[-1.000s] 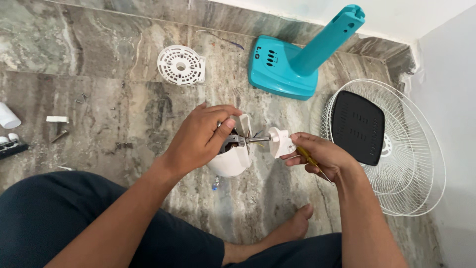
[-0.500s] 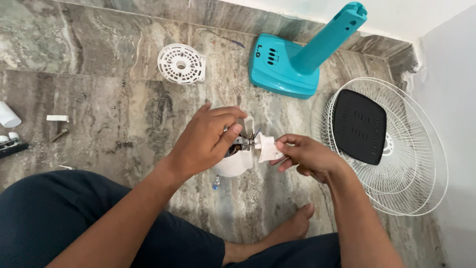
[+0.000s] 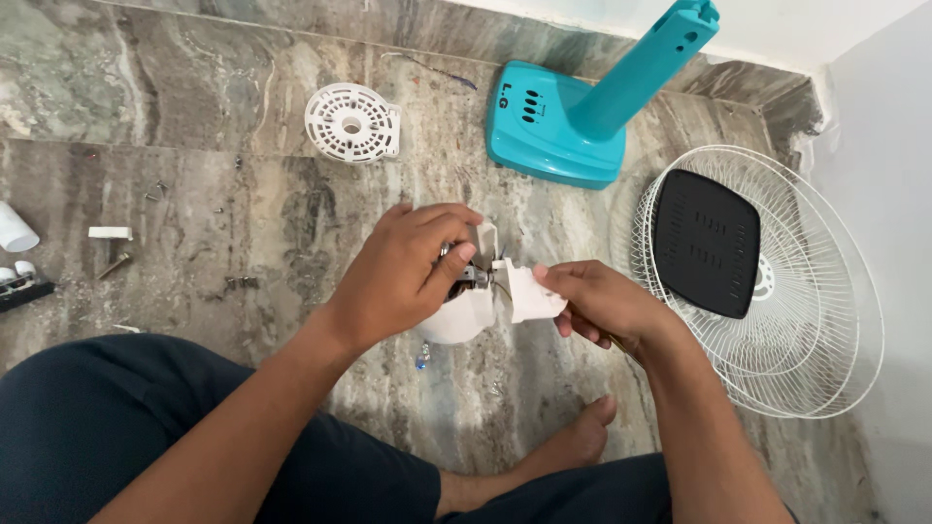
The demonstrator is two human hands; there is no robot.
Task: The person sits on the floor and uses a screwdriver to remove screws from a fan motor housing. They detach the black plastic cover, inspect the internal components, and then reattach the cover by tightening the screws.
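My left hand grips a white rounded fan motor housing from above, fingers curled over its metal inner parts. My right hand holds a small white plastic piece pressed against the right side of the housing. A thin yellowish tool handle shows under my right palm. Most of the housing is hidden by my left hand.
On the marble floor lie a teal fan base with its column, a round white vented cover, and a white wire fan guard with a black square panel on it. Small screws and white parts lie at left. My bare foot is below.
My right hand has brought the white plastic piece leftward up against the housing. The left hand stays gripping the housing.
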